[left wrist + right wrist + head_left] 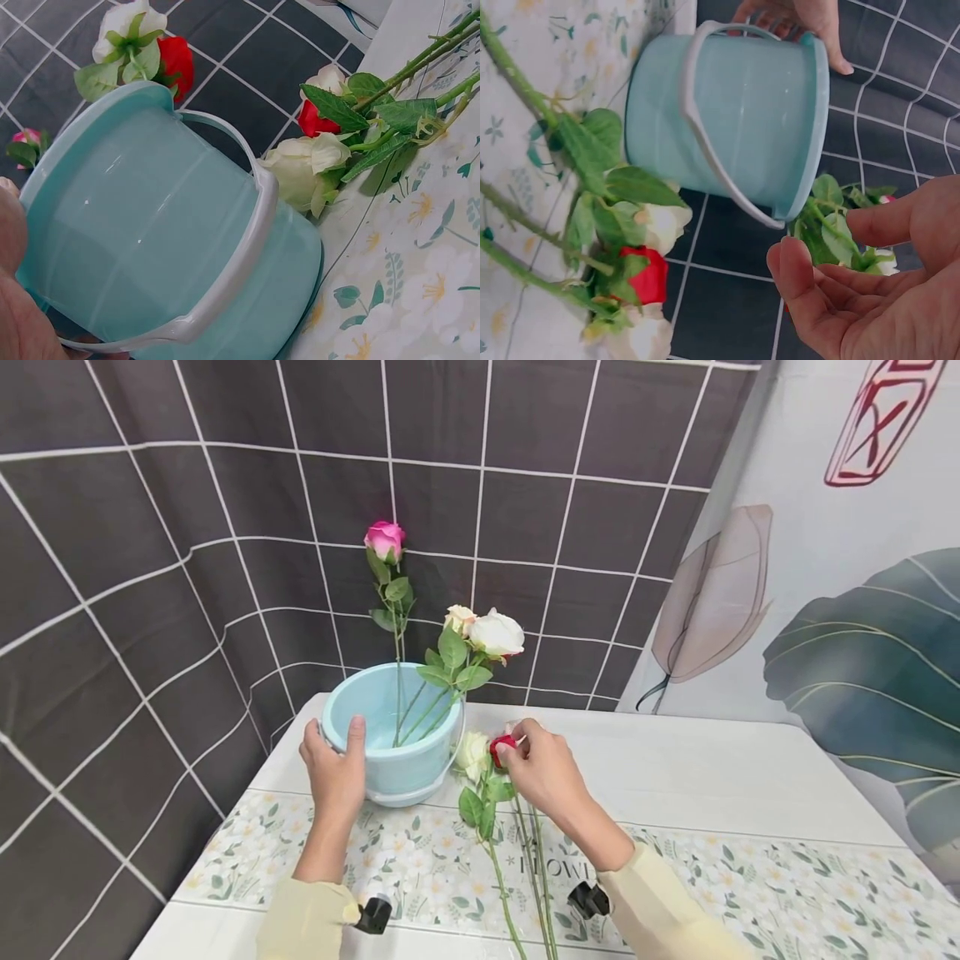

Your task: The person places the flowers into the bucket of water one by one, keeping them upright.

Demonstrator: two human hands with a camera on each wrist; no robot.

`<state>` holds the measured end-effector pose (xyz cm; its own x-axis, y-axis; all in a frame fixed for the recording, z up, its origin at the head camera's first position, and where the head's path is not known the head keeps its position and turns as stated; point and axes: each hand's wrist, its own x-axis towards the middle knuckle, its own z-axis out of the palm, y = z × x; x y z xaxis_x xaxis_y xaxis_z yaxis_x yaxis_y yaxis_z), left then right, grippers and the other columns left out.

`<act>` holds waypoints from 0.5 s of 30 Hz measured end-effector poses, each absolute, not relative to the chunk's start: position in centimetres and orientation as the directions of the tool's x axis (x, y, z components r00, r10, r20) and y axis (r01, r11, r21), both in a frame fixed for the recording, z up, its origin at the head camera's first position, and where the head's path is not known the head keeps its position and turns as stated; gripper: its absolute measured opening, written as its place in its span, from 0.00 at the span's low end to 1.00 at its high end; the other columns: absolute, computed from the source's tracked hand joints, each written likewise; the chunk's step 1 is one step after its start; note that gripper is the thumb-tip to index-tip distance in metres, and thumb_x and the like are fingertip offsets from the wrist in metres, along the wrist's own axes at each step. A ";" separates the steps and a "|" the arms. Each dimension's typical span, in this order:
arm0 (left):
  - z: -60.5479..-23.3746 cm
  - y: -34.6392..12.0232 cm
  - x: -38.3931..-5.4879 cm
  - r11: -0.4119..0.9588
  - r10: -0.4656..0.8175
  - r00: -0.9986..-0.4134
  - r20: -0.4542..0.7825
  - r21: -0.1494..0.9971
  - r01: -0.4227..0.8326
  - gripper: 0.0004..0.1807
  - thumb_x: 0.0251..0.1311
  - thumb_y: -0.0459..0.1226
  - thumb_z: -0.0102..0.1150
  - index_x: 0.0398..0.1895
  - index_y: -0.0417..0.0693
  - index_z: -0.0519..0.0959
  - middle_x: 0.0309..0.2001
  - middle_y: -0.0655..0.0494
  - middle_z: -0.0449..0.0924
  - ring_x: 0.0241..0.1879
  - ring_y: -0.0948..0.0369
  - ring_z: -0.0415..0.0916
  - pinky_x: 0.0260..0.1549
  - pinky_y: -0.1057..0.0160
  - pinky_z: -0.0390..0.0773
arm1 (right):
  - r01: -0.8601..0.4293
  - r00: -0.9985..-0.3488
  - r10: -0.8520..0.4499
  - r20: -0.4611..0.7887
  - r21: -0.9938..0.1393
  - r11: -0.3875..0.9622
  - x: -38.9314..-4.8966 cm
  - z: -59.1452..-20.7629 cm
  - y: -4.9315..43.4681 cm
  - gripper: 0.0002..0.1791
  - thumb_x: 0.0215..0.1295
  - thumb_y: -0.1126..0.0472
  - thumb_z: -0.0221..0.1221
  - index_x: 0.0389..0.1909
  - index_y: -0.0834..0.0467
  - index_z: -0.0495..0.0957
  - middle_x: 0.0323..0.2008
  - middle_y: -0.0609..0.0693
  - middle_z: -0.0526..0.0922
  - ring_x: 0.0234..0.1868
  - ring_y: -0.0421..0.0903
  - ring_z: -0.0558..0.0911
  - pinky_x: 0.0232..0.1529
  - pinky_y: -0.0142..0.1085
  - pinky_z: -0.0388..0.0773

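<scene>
A light blue bucket (408,768) stands on the table, its pale handle (232,262) hanging down the side. My left hand (333,777) grips its rim on the left, thumb over the edge. Inside lean artificial roses: a pink one (385,541), a cream one (460,618), a white one (497,633) and a red one (176,66). On the table beside the bucket lie a white rose (474,756), a red rose (646,276) and a pale rose (639,334). Over these blooms hovers my right hand (547,772), thumb and fingers apart with nothing between them.
Long green stems (546,893) of the lying roses run toward the table's near edge. A floral-print cloth (750,877) covers the table. Behind it hang a dark grid-patterned curtain (562,518) and a white cloth with leaf prints (885,668).
</scene>
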<state>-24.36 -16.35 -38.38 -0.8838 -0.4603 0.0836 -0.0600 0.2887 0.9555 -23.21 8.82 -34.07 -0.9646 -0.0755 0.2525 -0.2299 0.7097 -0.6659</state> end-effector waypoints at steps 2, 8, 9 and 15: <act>-38.4 -16.3 -24.4 0.291 -0.461 -0.883 0.085 0.955 -0.060 0.52 0.61 0.69 0.39 0.77 0.49 0.34 0.72 0.40 0.42 0.72 0.40 0.46 0.70 0.42 0.47 | -0.212 -0.970 -0.073 0.231 -0.664 0.717 -23.1 -34.3 9.1 0.09 0.66 0.60 0.59 0.41 0.62 0.76 0.19 0.48 0.75 0.17 0.42 0.70 0.22 0.35 0.68; -38.4 -16.3 -24.3 0.290 -0.462 -0.882 0.087 0.955 -0.058 0.52 0.62 0.68 0.39 0.77 0.49 0.34 0.72 0.39 0.42 0.71 0.39 0.46 0.70 0.42 0.47 | -0.174 -0.981 -0.068 0.184 -0.656 0.734 -22.8 -34.8 9.9 0.12 0.66 0.59 0.60 0.44 0.63 0.75 0.19 0.49 0.72 0.16 0.43 0.68 0.22 0.35 0.67; -38.3 -16.3 -24.3 0.288 -0.461 -0.883 0.086 0.956 -0.057 0.52 0.62 0.68 0.39 0.77 0.49 0.33 0.72 0.39 0.42 0.71 0.39 0.45 0.70 0.41 0.46 | -0.173 -0.981 -0.070 0.180 -0.657 0.734 -22.7 -34.9 10.0 0.12 0.66 0.59 0.61 0.44 0.63 0.75 0.18 0.49 0.72 0.16 0.43 0.68 0.21 0.35 0.66; -38.3 -16.3 -24.3 0.283 -0.456 -0.886 0.080 0.957 -0.060 0.51 0.63 0.67 0.39 0.77 0.50 0.33 0.72 0.40 0.40 0.72 0.39 0.44 0.70 0.41 0.46 | -0.178 -0.981 -0.082 0.176 -0.648 0.741 -22.3 -35.2 10.6 0.14 0.64 0.61 0.63 0.44 0.64 0.74 0.17 0.48 0.71 0.15 0.42 0.66 0.21 0.35 0.65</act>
<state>-24.26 -16.31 -38.35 -0.8864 -0.4560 0.0796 -0.0596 0.2829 0.9573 -22.33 10.56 -35.22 -0.9810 -0.0818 0.1759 -0.1779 0.7410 -0.6476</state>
